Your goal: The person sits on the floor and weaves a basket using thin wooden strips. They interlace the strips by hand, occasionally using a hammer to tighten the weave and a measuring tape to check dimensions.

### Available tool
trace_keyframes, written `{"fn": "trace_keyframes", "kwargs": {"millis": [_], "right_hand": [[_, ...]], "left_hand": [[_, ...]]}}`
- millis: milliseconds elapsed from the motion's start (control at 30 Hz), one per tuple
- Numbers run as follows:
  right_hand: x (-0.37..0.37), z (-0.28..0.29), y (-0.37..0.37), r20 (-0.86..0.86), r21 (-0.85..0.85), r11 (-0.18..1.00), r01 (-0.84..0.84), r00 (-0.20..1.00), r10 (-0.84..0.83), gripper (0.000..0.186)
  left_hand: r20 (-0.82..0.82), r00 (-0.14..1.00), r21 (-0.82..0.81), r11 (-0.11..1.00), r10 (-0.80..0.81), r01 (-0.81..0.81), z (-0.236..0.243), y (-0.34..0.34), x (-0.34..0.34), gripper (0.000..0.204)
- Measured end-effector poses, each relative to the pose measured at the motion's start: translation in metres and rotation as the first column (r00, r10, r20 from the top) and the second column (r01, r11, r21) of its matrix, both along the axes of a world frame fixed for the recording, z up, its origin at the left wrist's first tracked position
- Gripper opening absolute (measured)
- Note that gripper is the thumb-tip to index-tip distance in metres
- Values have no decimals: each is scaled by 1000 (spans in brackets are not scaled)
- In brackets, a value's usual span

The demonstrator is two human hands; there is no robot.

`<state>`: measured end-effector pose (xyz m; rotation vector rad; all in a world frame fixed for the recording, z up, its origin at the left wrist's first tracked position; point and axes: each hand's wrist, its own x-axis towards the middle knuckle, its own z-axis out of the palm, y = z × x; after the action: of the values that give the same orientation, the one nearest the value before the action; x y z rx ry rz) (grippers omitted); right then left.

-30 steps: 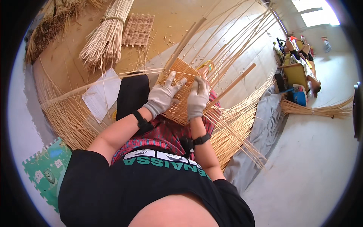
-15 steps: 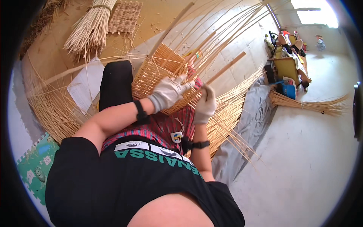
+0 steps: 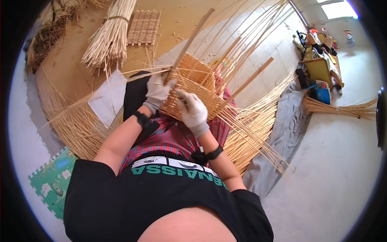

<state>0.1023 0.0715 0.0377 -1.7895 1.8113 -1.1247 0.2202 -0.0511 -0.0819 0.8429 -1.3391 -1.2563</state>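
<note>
A woven wicker basket (image 3: 200,91) rests tilted on my lap, with long loose rods and flat wooden stakes standing out past its walls. My left hand (image 3: 158,92), in a pale work glove, is closed around its left corner beside a tall flat stake (image 3: 196,35). Against the near wall, my gloved right hand (image 3: 195,113) has its fingers bent and its thumb close to them. Whatever is between those fingertips is too small to make out. Several loose rods (image 3: 258,135) run out from the basket's right corner, past my right wrist.
A tied bundle of rods (image 3: 111,38) and a flat woven panel (image 3: 144,27) lie ahead. Loose rods (image 3: 74,125) spread at left by a white sheet (image 3: 108,99). Grey cloth (image 3: 278,129) lies at right, with a blue bucket (image 3: 322,95) and another rod bundle (image 3: 342,108) beyond.
My left hand has shifted left to the basket's left corner. My right hand has moved left from the right corner to the near wall. The whole view has shifted slightly.
</note>
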Motion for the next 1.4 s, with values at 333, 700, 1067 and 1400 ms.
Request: {"fn": "trace_keyframes", "kwargs": {"millis": [333, 700, 1067, 1400], "right_hand": [[22, -15, -15, 315, -133, 982, 137, 945, -89, 17], [-39, 14, -109, -93, -185, 921, 342, 927, -363, 36], [-88, -60, 55, 777, 233, 744, 627, 340, -530, 12], [-115, 37, -58, 36, -105, 802, 588, 808, -588, 55]], "left_hand": [[292, 879, -131, 894, -377, 428, 34, -60, 13, 62], [225, 832, 350, 839, -507, 416, 27, -54, 4, 31], [512, 817, -17, 954, 265, -298, 42, 10, -16, 38], [922, 355, -45, 864, -158, 502, 98, 56, -69, 61]]}}
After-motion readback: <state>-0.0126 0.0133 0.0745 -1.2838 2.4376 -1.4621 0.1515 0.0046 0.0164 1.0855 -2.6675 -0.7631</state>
